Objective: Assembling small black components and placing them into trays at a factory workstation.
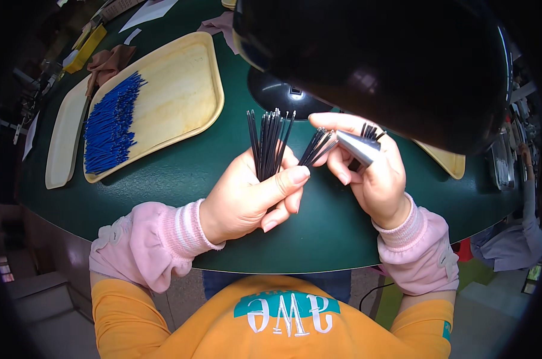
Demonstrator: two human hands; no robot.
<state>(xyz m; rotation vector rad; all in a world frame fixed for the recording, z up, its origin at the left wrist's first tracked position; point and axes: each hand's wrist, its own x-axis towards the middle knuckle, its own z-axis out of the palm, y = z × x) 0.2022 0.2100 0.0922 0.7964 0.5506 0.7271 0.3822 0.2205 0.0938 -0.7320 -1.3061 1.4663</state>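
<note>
My left hand [247, 190] is closed around a bundle of thin black wires [269, 143] with shiny silver ends pointing up and away. A smaller group of black wires [316, 147] fans out to the right from between its thumb and fingers. Close by on the right, my right hand [375, 173] grips silver metal tweezers [357, 147], their tapered tip directed at the fanned wires. A few short black wire ends [371, 131] stick up behind the right fingers. Whether the right fingertips touch the fanned wires is hard to tell.
A cream tray [181, 78] holding many blue wires [112, 125] lies at the left on the green table [175, 179], beside a narrower tray [64, 143]. Brown cloth [110, 63] sits behind them. A large black lamp [372, 60] hangs over the right; another tray [447, 160] shows beneath.
</note>
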